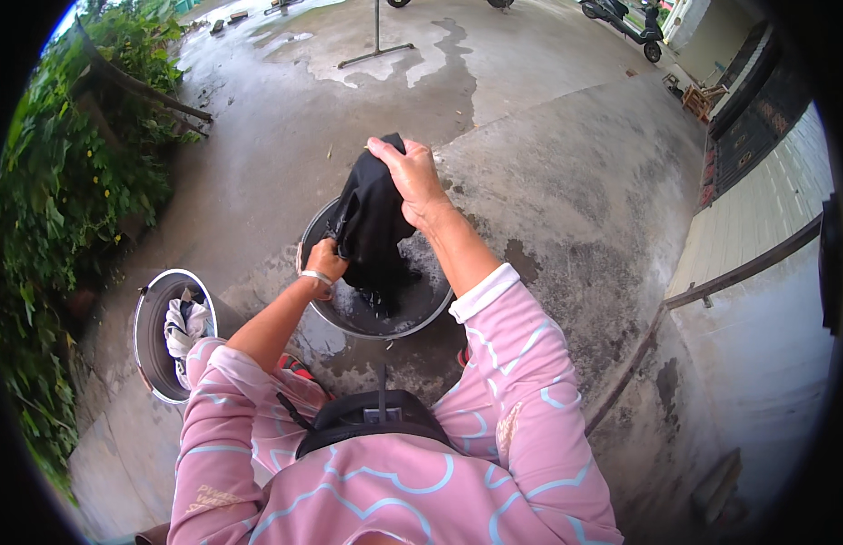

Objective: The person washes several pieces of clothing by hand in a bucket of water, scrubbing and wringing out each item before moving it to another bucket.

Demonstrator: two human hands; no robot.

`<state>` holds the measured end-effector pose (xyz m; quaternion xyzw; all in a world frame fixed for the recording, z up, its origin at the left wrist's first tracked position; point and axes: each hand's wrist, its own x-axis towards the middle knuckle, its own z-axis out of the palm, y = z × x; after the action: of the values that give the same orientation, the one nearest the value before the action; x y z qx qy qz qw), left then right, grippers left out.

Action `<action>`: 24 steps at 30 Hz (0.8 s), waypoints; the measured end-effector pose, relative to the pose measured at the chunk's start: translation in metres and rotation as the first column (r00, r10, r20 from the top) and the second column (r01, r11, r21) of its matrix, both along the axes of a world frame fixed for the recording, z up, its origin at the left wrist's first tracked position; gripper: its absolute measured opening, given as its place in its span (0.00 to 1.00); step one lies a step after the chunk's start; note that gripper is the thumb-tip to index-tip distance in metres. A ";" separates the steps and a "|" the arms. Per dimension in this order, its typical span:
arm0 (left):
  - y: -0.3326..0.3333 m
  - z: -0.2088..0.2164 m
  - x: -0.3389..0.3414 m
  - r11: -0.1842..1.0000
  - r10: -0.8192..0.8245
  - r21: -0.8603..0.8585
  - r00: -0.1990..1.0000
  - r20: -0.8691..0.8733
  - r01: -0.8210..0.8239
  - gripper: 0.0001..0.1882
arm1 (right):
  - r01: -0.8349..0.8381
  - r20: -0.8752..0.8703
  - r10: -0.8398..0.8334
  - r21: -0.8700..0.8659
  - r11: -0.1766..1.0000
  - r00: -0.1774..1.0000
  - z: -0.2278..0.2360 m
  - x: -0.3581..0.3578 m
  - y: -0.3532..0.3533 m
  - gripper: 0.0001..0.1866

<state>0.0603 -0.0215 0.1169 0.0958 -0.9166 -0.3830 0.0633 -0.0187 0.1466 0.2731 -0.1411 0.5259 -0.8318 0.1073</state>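
Note:
A wet black garment [371, 213] hangs from my right hand [412, 177], which is closed on its upper end. Lower down at its left side, my left hand [325, 263] is closed round another part of the cloth, a white band on the wrist. The garment's lower end trails into a round metal basin [421, 322] on the ground between my feet. Suds and some water show inside the basin. What kind of garment it is, I cannot make out.
Left of me stands a metal bucket [153, 386] holding white and dark cloth [187, 325]. Leafy bushes [67, 209] line the left side. At the right is a wall [748, 309]; a metal stand [376, 56] and a scooter [626, 23] are farther off on wet concrete.

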 end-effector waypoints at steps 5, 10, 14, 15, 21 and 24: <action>-0.021 0.052 0.004 0.973 0.068 0.190 0.947 0.313 -0.133 0.15 | 0.112 -0.075 -0.088 0.424 0.899 0.993 -0.057 -0.027 0.022 0.11; -0.036 0.063 0.010 0.832 -0.130 0.545 0.991 0.002 0.108 0.19 | 0.225 -0.295 0.182 0.918 0.326 0.938 -0.112 -0.022 0.029 0.20; -0.047 0.047 0.022 0.912 -0.291 0.337 0.948 0.128 0.234 0.19 | 0.150 -0.174 0.249 0.982 0.114 0.953 -0.111 -0.009 0.035 0.13; -0.042 0.050 0.023 0.923 -0.320 0.271 0.936 0.146 0.274 0.20 | 0.174 -0.188 0.179 0.981 0.089 0.966 -0.118 -0.014 0.042 0.13; -0.047 0.062 0.037 0.898 -0.433 0.071 0.844 0.315 0.434 0.27 | 0.235 -0.238 0.013 0.965 0.115 0.971 -0.123 -0.036 0.063 0.14; -0.055 0.063 0.022 0.850 -0.336 0.449 0.940 0.060 0.275 0.11 | 0.235 -0.252 0.094 0.958 0.166 0.963 -0.122 -0.037 0.061 0.13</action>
<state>0.0823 -0.0763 0.1797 -0.0138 -0.8138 -0.5749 -0.0841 -0.0554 0.2079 0.1510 -0.1188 0.9520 -0.2745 0.0657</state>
